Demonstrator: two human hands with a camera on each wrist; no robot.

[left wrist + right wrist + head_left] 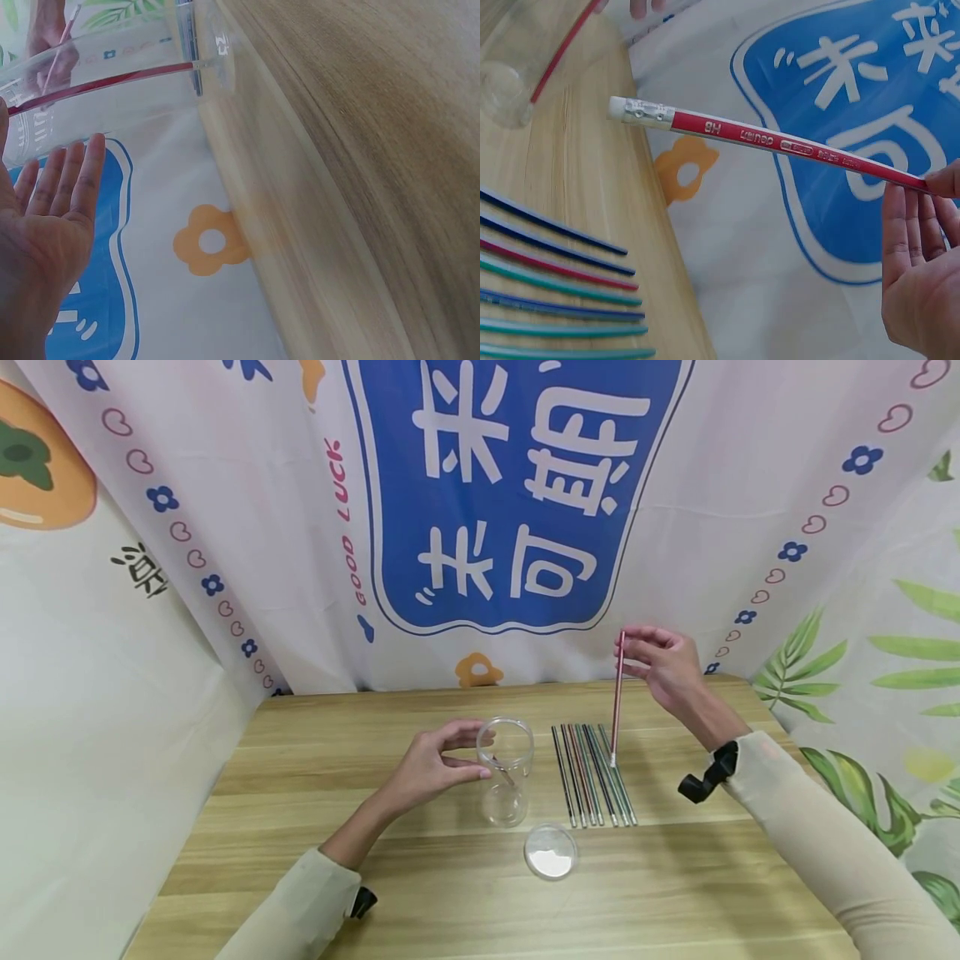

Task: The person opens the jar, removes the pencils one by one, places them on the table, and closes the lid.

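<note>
A clear plastic jar (527, 777) stands upright and uncapped on the wooden table, with one red pencil (112, 88) leaning inside, eraser end down. My left hand (431, 768) holds the jar near its upper part, thumb on the near side and fingers on the far side. To the right, my right hand (662, 664) pinches another red pencil (780, 142) by its far end, between thumb and fingertips. That pencil hangs with its white eraser downward, marked HB. Below it lies a row of several dark, red, blue and green pencils (577, 777), eraser ends toward me.
A round clear lid (551, 839) lies flat on the table (315, 827) in front of the jar and pencils. Behind the table's back edge hangs a printed cloth (300, 643). A black strap (708, 774) is on the right wrist.
</note>
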